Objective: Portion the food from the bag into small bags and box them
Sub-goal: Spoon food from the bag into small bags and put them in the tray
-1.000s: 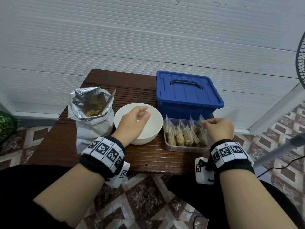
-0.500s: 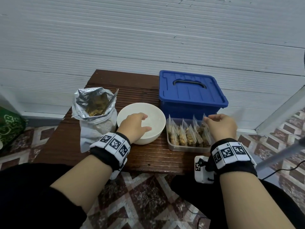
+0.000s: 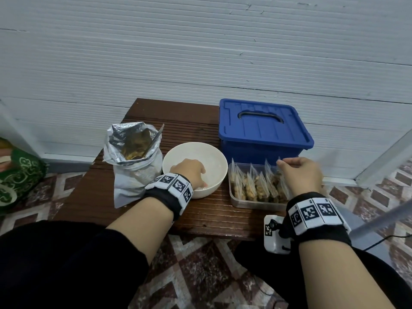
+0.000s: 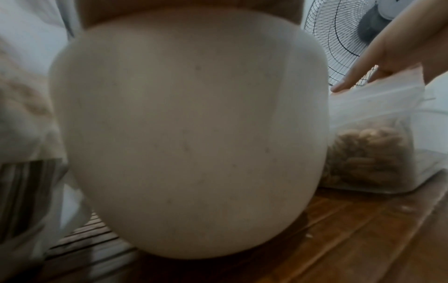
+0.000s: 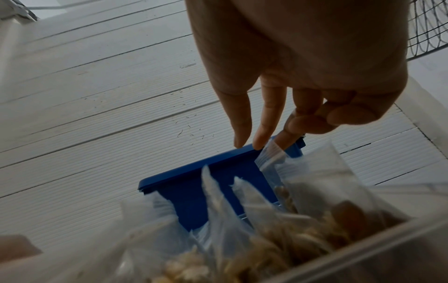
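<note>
Head view: left hand reaches into the white bowl, fingers curled over its near rim, gripping it. Right hand hovers palm down over the clear container, thumb and forefinger pinching the top of one small bag. Foil bag stands open at left; closed blue box sits at far right on the table

Left wrist view: bowl wall fills the frame; packed small bags stand right

Right wrist view: middle, ring and little fingers extend downward; the pinched bag strip rises from the container
</note>
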{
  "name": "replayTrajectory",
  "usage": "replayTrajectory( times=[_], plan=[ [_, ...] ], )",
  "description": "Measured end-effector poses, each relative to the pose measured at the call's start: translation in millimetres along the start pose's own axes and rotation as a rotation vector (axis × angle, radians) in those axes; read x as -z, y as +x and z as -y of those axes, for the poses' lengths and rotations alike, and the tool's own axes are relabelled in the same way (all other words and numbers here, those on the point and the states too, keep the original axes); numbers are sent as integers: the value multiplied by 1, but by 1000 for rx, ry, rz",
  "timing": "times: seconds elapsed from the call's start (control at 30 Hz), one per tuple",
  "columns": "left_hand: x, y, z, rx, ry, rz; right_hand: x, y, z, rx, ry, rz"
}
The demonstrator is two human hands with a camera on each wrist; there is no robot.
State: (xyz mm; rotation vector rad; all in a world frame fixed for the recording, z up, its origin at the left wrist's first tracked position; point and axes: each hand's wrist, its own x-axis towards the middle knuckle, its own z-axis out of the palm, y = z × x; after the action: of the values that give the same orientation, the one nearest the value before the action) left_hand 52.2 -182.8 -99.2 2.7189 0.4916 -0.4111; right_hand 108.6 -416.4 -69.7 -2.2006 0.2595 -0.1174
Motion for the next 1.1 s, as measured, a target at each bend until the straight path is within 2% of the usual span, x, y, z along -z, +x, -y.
replayTrajectory(
  times=[0.2,0.4,0.57,0.7,0.93,1.03,1.1],
  plan=[
    [1,-2,-5,-20,45,-14,-3,-1,1,-8,-17,2],
    [3,-8,-9,8,17,-133,-3,-2,2,-8,-23,9],
    [13,-13,-9,41,-237,-202,-1,-4,3,4,-17,1],
    [15,-16,-7,5,-434,-271,1,-7,5,30,-40,-10],
    [11,-23,2,-152,-808,-395,3,-14,15,209,-132,-99],
    [11,-28,6,-216,-873,-440,1,-18,21,330,-115,-119],
    [10,-31,8,-240,-909,-438,-2,-23,26,426,-91,-81]
  ],
)
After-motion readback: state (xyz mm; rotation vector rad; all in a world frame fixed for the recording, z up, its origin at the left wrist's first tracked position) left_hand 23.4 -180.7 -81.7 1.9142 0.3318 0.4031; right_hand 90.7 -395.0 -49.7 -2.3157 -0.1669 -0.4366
